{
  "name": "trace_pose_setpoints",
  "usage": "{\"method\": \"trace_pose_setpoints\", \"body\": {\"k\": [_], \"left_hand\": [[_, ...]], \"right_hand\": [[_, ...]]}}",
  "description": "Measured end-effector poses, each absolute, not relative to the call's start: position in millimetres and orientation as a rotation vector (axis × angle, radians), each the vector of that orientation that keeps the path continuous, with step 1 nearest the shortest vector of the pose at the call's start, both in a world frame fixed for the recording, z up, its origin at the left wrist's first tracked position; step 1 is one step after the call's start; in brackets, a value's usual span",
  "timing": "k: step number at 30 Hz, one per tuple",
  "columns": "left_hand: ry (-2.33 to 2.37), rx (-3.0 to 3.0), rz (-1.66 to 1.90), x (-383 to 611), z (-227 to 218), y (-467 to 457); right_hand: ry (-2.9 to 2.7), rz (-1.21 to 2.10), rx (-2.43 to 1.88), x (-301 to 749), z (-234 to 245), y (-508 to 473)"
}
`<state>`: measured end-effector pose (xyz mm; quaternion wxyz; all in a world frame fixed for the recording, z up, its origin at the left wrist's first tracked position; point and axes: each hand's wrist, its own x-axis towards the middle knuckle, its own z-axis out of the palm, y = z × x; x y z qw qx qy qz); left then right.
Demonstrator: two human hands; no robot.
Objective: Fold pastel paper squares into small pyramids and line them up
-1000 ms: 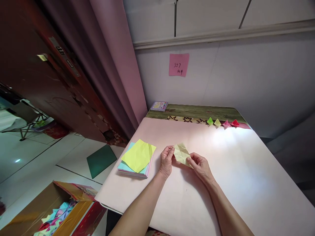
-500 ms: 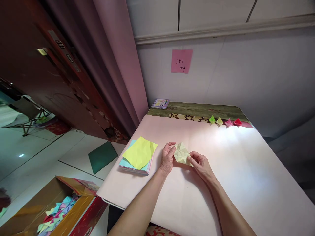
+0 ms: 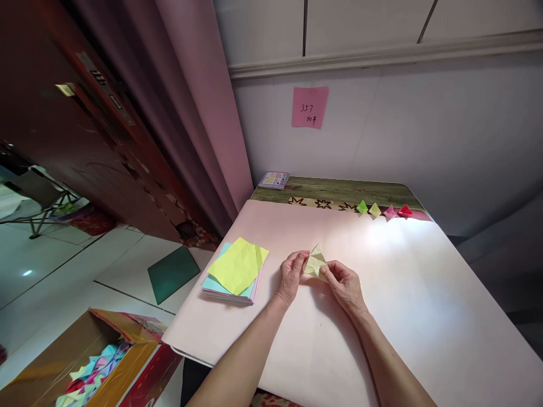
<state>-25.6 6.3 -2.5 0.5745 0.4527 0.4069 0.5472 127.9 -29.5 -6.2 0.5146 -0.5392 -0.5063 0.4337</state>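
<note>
Pale yellow folded piece (image 3: 315,263) is held between both hands over the middle of the table (image 3: 424,316), whose top is covered in pale pink. One tip of the piece points up and away. Whether its underside touches the surface cannot be told.

Left hand (image 3: 292,277): thumb and fingers are pinched together on the left edge of the folded piece. Right hand (image 3: 345,282): fingers are closed on the right, nearer edge. Both forearms enter from the near edge.

Paper stack (image 3: 235,271): noted just left of the left hand, not touched. It is topped by a creased yellow-green sheet, with blue and pink sheets showing beneath.

At the far edge, where a wood-patterned strip is left uncovered, four small folded shapes are lined up side by side: green shape (image 3: 362,207), yellow shape (image 3: 374,210), pink shape (image 3: 389,213), red shape (image 3: 405,211). A small printed pack (image 3: 274,180) lies at the far left corner.

A pink note (image 3: 309,107) with handwriting is stuck on the wall beyond. On the floor, near left, an open cardboard box (image 3: 46,373) is seen with many coloured folded shapes inside; a green sheet (image 3: 173,273) lies on the tiles between box and table.
</note>
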Motion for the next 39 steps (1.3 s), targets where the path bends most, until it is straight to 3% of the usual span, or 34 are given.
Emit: {"method": "trace_pose_setpoints", "body": {"k": [26, 39], "left_hand": [[0.885, 0.947, 1.215, -26.3, 5.3, 3.7], [0.795, 1.302, 1.052, -25.8, 6.0, 1.3]], "right_hand": [[-1.119, 1.167, -1.143, 126.5, 7.7, -32.2], [-0.81, 1.115, -1.203, 130.9, -1.3, -26.7]]}}
